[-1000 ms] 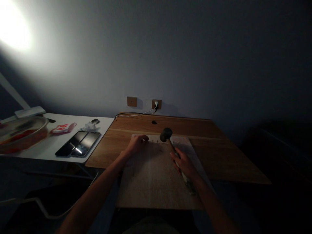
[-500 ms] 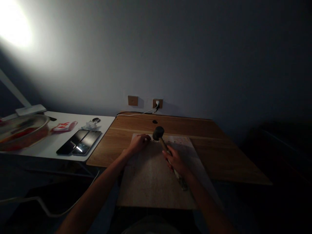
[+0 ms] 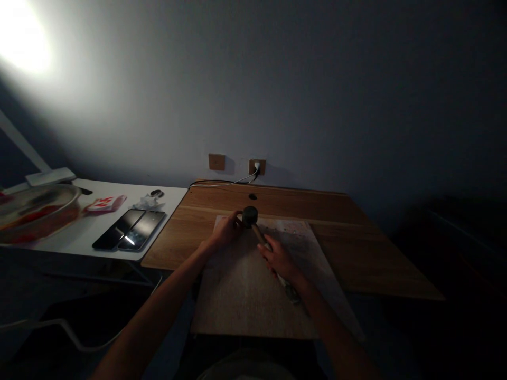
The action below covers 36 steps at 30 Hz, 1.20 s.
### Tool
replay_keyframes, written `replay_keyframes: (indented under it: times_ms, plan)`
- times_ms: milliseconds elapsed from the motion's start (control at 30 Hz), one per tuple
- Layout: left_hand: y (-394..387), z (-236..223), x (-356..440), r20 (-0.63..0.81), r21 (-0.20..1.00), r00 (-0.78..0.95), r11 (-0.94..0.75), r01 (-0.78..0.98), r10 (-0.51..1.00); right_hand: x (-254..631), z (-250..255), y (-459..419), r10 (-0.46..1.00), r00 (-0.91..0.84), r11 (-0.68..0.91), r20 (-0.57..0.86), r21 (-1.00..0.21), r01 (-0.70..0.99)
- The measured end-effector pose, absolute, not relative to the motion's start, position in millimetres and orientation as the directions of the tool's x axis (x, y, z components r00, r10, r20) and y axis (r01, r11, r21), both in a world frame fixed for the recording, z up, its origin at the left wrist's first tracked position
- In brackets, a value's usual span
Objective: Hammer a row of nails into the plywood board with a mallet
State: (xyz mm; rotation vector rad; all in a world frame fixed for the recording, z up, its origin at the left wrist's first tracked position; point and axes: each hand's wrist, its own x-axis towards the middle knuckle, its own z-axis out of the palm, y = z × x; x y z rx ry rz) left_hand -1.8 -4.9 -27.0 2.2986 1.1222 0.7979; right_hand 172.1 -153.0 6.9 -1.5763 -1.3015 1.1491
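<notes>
A mallet [image 3: 250, 217] with a dark round head and a wooden handle is gripped in my right hand [image 3: 280, 262], fingers wrapped round the shaft. Its head is over the far part of a pale wooden board [image 3: 253, 295], right beside my left hand [image 3: 227, 231]. The fingers of that left hand are curled in at the board's far left; whatever they pinch is hidden by the dim light and the mallet head. Several small dark specks [image 3: 285, 230] dot the board's far right side, too small to identify.
The board lies on a wooden table [image 3: 364, 253], overhanging its near edge. On a white table [image 3: 119, 190] at left are two phones [image 3: 140, 230], crumpled plastic [image 3: 147, 202], a red-and-white packet [image 3: 105, 205] and a basin [image 3: 71, 206]. A plugged-in cable [image 3: 233, 183] runs behind.
The mallet head has shifted left, closer to my left hand, and my right hand has moved left with it. My left hand stays in nearly the same place.
</notes>
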Motion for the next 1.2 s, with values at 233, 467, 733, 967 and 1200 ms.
replay_keyframes:
  times_ms: [233,467,733,967,1200]
  plan:
    - [-5,-28,-2,0.279,0.607,0.494,-0.55,0.574,0.824,173,9,-153,0.989,0.056,-0.15,-0.139,-0.913,0.38]
    - [-7,-22,-3,0.245,0.581,0.503,-0.541,0.608,0.829,173,9,-153,0.982,0.067,-0.189,-0.176,-0.918,0.348]
    - [-25,-12,0,0.523,0.353,0.56,-0.761,0.544,0.643,196,10,-164,0.981,0.121,-0.18,-0.155,-0.955,0.235]
    - [-71,5,54,0.323,-0.085,0.937,-0.982,0.172,0.136,219,26,-177,0.981,0.168,-0.119,-0.094,-0.983,0.141]
    - [-94,2,88,0.221,-0.181,0.965,-0.966,0.185,0.143,227,27,-186,0.977,0.195,-0.116,-0.089,-0.984,0.132]
